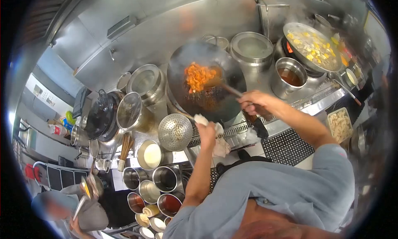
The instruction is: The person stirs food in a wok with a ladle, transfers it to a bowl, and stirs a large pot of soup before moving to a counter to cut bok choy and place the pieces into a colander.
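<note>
Head view. From where I am standing, the person's right hand point(257, 102) is holding the ladle point(230, 89), fingers clamped around its handle. The ladle's head is meeting the orange food point(197, 75), which is lying in the upper middle of the dark wok point(232, 69). The left hand point(206, 133) is pinching a pale cloth point(201, 119) at the wok's near rim; whether those fingers are also gripping a handle, I cannot tell. A perforated strainer point(175, 132) is sitting just beside that hand.

Technique, my judgement: the step is looking like stirring; good work is keeping cloth between skin and metal, scraping low under the pieces, and steadying the rim.

Markings: a white packet with a red patch point(57, 130) is standing far left, its print too small for reading. No brand is showing legibly.
</note>
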